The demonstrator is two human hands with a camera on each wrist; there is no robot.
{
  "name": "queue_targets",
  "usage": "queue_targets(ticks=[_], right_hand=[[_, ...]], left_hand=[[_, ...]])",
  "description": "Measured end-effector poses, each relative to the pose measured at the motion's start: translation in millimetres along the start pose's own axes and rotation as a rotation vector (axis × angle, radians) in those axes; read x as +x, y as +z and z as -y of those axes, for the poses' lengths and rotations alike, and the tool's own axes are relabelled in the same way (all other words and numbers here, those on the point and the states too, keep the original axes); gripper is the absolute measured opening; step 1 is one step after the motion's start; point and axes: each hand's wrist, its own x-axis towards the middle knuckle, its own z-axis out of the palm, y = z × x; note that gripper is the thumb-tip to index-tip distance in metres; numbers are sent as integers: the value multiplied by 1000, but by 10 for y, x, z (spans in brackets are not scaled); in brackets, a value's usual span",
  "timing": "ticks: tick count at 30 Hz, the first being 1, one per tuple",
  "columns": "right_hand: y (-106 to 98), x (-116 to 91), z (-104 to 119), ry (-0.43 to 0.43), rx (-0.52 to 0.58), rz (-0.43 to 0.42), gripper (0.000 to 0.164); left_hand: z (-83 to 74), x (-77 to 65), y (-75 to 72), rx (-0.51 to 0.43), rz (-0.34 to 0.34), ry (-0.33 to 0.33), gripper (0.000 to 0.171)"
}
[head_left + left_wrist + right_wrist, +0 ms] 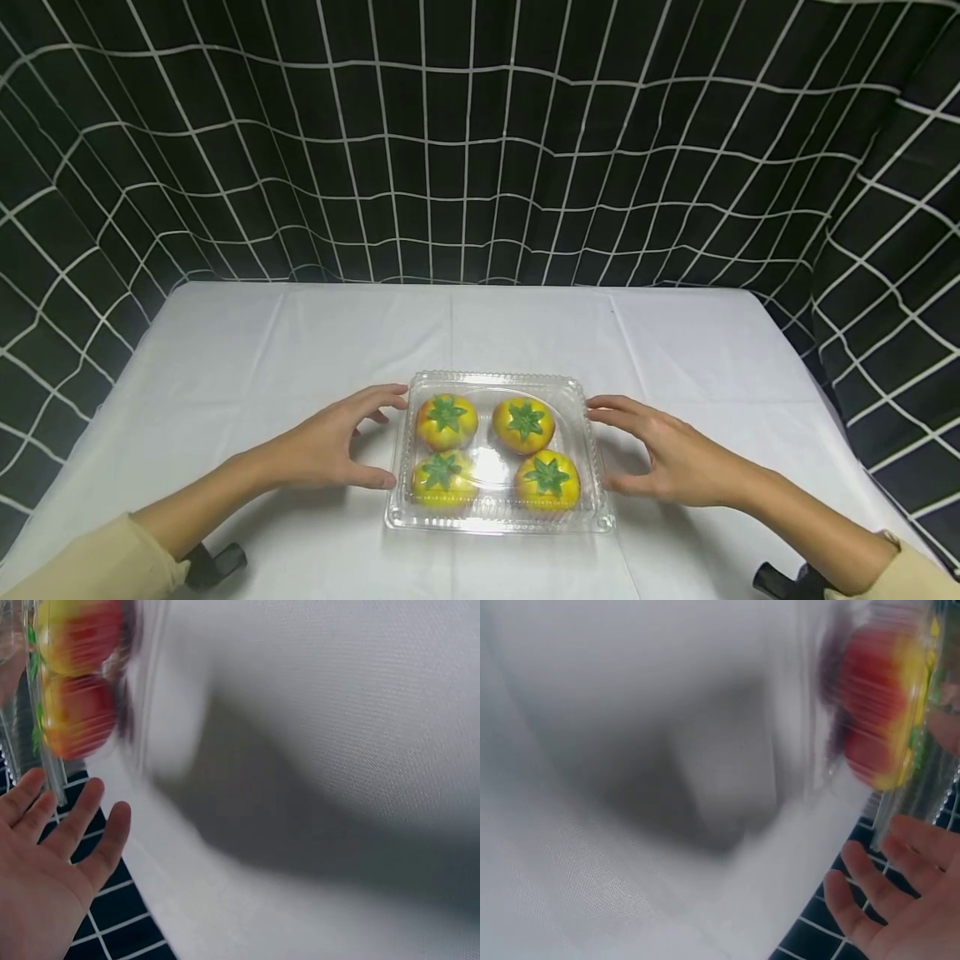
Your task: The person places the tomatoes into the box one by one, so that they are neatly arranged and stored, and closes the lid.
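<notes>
In the head view, a clear plastic clamshell box [495,527] lies on the white cloth, its clear lid over the fruits; I cannot tell whether it is fully fastened. Inside sit several yellow-and-red round fruits [523,423] with green star-shaped leaves on top. My left hand [318,450] is at the box's left side, fingertips and thumb close to its edge. The right hand [678,458] mirrors it on the right side. Both wrist views show the fingers of the left hand [52,874] and right hand [911,896] spread and extended; contact with the plastic is unclear.
A white cloth [337,333] covers the table. Black curtains with a white grid [480,167] hang behind and on both sides. Dark wrist-mounted devices [217,567] show under the beige sleeves [105,558].
</notes>
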Motion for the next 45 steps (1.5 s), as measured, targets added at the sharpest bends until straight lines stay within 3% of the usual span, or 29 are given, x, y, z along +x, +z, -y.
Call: queue_targets(ticks=[9, 12, 15, 19, 23, 29, 34, 45], right_hand=[[20, -77, 75, 51, 34, 52, 82], [17, -90, 99, 83, 76, 86, 86], [10, -102, 111, 102, 174, 139, 88], [18, -105, 113, 123, 399, 227, 92], [32, -88, 115, 216, 624, 295, 99], [28, -61, 130, 385, 855, 380, 95], [48, -67, 129, 415, 935, 418, 83], [64, -98, 138, 367, 941, 427, 50]], left_hand=[[-76, -40, 7, 109, -11, -80, 83], [-101, -56, 15, 101, -10, -112, 83], [-113, -71, 31, 24, 22, -151, 86], [-123, -94, 50, -154, 72, -213, 94], [-140, -108, 60, -337, 104, -297, 99], [-162, -131, 93, -579, 170, -416, 71], [-183, -145, 114, -667, 206, -425, 52], [-178, -150, 142, -702, 226, -405, 40]])
